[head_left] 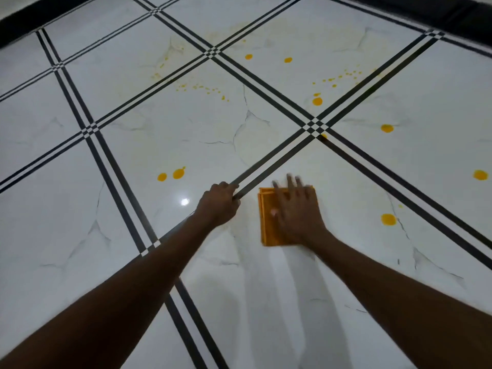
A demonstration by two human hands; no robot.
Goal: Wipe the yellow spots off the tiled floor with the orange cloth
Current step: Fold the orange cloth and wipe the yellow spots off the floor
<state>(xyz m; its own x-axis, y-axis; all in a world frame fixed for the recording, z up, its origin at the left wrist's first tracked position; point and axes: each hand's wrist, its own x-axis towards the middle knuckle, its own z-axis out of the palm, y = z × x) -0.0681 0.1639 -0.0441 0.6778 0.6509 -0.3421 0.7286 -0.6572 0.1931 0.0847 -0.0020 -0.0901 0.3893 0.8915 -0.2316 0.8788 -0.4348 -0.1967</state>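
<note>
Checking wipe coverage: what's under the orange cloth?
The folded orange cloth lies flat on the white tile, right hand spread on top. Any yellow spot beneath it is covered, so cannot tell.

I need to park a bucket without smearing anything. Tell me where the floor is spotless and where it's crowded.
Free: the near tile between both forearms, below the orange cloth, and the tile left of the left hand. Crowded: yellow spots fill the far tile, a pair lies beyond the left hand, and one spot sits right of the right hand.

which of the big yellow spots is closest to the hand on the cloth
The big spot right of the orange cloth, on the same tile as the right hand. The other large spots lie across the black tile lines.
</note>
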